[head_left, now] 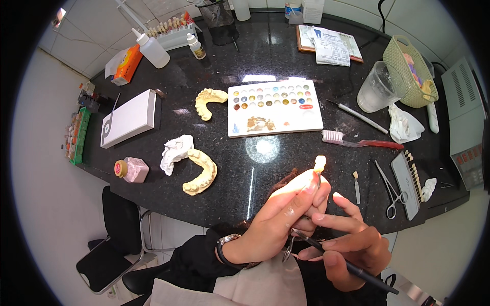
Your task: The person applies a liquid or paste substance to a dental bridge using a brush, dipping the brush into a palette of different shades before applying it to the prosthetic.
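Looked midway, right of centre: left hand [283, 211] gripped forceps [291, 246] holding the tooth piece [320, 163], right hand [360, 245] a dark-handled tool [365, 276], tip clear.

the scene is bright. just below the paint palette [301, 125], a round white glare shines on the polished black countertop [229, 158], and a thin streak runs farther below; another patch glints just above the palette. below and to its right, strong light burns out the tooth-shaped piece [320, 162] and fingertips of the left hand [286, 209]. straight edges bend toward the dark, rounded rim.
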The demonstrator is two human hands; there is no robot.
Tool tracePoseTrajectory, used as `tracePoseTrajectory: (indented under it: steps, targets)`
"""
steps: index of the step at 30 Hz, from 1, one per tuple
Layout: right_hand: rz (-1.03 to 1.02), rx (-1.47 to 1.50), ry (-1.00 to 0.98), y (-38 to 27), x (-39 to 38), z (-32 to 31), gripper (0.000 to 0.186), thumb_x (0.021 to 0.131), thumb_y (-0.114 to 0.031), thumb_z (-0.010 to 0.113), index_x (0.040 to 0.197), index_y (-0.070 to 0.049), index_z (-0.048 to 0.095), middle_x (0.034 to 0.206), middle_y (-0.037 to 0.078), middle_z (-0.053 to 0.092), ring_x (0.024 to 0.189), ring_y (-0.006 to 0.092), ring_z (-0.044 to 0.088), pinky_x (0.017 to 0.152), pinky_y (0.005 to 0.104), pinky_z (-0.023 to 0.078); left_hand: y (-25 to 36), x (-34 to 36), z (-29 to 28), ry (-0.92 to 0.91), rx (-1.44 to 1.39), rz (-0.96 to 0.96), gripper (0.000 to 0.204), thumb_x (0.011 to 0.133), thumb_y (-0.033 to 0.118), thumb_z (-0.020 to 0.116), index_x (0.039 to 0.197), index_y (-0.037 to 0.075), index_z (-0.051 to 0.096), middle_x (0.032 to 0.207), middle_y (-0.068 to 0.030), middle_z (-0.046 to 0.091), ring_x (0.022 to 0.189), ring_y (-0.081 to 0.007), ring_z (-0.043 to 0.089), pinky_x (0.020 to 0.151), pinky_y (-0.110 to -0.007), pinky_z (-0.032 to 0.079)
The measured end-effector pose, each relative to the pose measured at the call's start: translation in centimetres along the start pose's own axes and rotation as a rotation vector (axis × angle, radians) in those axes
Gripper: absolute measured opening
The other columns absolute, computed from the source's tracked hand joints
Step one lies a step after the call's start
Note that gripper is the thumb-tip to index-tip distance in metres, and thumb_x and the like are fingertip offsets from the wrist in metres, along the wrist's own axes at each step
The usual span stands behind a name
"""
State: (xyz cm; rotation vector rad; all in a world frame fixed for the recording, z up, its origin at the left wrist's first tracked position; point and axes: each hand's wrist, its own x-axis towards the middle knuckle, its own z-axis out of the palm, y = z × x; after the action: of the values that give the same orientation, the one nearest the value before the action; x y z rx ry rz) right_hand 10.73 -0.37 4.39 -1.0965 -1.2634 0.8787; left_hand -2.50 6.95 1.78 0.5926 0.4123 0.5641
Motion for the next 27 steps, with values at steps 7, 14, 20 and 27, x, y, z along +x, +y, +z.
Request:
tracePoseTrajectory:
  steps: [7,14,20,27]
  targets:
    - [-0.185,-0.246,-0.155,0.8,0.6,-0.8,0.017,0.069,-0.001,0.060,0.084,-0.002,0.053,0.075,0.014,0.065,0.092,0.0259,0.062,0.102,0.0455,0.025,0.7,0.2,1.5,0.173,0.077,-0.039,0.029,0.095,0.033,0.034,0.081,0.008,0.040,0.065,0.0033,0.035,0.055,-0.0036,0.029,0.047,-0.019,0.022]
    - [-0.145,-0.218,-0.147,0.2,0.8,-1.1,0.021,0.061,0.000,0.065,0.080,-0.007,0.057,0.067,0.002,0.064,0.090,0.0221,0.060,0.101,0.0476,0.028,0.2,0.1,0.2,0.002,0.031,-0.011,0.030,0.097,0.030,0.033,0.103,0.004,0.046,0.077,0.0037,0.041,0.061,-0.0010,0.035,0.053,-0.015,0.028]
    - [-0.194,-0.363,-0.255,0.2,1.0,-1.2,0.029,0.054,0.000,0.071,0.079,-0.011,0.063,0.075,0.002,0.062,0.087,0.0228,0.060,0.101,0.0501,0.027,0.0,-0.3,-0.4,0.011,0.023,-0.048,0.039,0.097,0.031,0.033,0.118,0.000,0.045,0.086,0.0021,0.045,0.069,-0.0022,0.037,0.059,-0.017,0.031]
    - [-0.189,-0.320,-0.183,0.2,0.9,-0.6,0.027,0.054,0.000,0.071,0.078,-0.011,0.063,0.075,0.002,0.062,0.083,0.0226,0.061,0.101,0.0518,0.027,0.1,-0.5,-0.9,-0.017,-0.002,-0.053,0.042,0.097,0.031,0.033,0.121,-0.002,0.044,0.091,0.0014,0.047,0.078,-0.0038,0.043,0.067,-0.018,0.036]
